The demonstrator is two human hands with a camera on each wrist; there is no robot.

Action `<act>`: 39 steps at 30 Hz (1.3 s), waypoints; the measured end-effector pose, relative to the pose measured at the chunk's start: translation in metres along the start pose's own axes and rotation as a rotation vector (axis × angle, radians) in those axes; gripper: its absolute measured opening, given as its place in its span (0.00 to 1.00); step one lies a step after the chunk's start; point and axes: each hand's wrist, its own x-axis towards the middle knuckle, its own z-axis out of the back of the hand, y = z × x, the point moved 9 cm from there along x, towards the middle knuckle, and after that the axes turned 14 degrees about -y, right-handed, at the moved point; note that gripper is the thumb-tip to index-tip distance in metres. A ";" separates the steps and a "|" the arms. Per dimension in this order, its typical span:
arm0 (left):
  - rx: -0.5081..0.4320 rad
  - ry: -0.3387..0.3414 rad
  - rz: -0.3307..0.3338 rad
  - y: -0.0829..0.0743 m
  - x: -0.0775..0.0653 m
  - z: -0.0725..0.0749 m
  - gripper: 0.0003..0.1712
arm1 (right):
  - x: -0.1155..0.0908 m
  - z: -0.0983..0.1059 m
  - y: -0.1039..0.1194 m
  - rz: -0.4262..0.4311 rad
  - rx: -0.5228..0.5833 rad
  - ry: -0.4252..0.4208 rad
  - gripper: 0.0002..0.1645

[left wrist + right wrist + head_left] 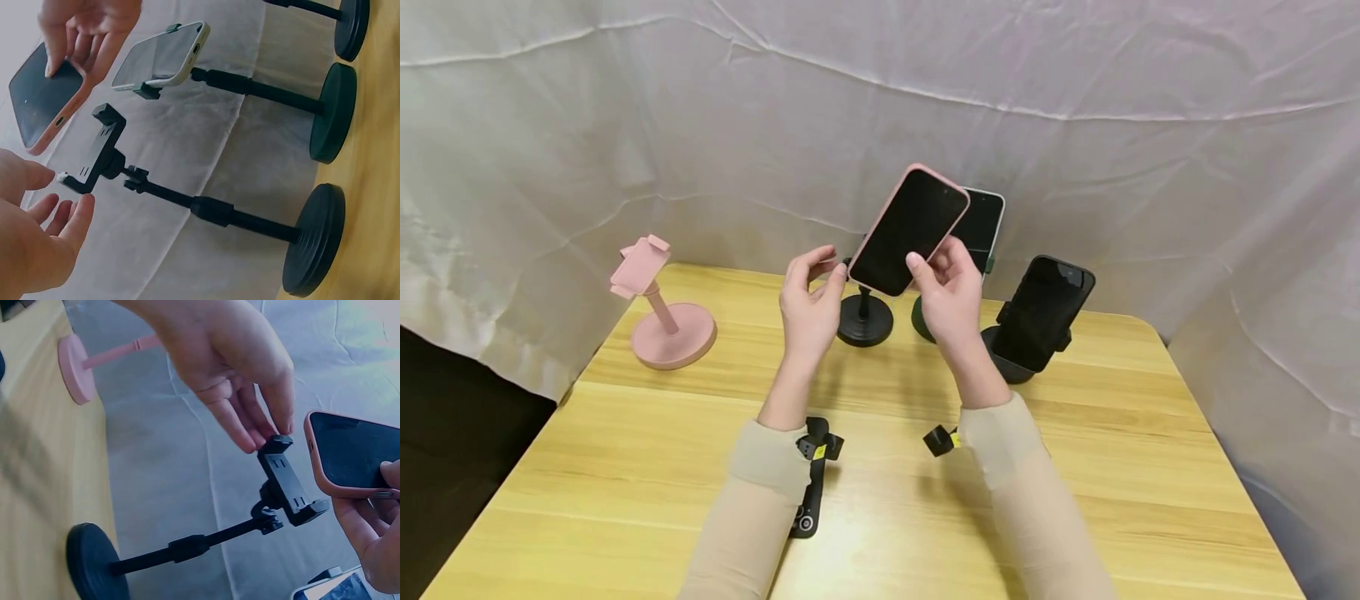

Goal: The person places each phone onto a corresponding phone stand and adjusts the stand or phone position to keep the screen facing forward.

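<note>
My right hand (953,300) holds a smartphone in a pink case (906,229), thumb on its dark screen and fingers behind it. The phone is tilted in the air beside the clamp (103,150) of a black phone stand (865,323). At one end of that clamp, my left hand (808,308) has its thumb and fingertips on either side of the tip. Nothing sits in the clamp, which the right wrist view shows facing the pink-cased phone. From the head, the phone and left hand hide most of the clamp.
Behind my right hand, a green stand (334,112) carries a white-edged phone (985,221). Farther right, a black phone (1048,312) sits on another dark stand. A pink stand (673,337) stands at left. Under my left forearm lies a black phone (807,518). A pale curtain (775,150) hangs behind.
</note>
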 end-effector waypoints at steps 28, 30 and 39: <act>0.001 -0.036 0.061 0.009 -0.002 -0.001 0.16 | 0.040 -0.037 -0.034 -0.182 0.027 0.140 0.22; -0.001 -0.038 0.069 0.010 -0.002 -0.001 0.16 | 0.041 -0.038 -0.036 -0.201 0.058 0.159 0.21; 0.007 -0.040 0.061 0.009 -0.003 0.000 0.16 | 0.039 -0.042 -0.041 -0.242 0.105 0.165 0.26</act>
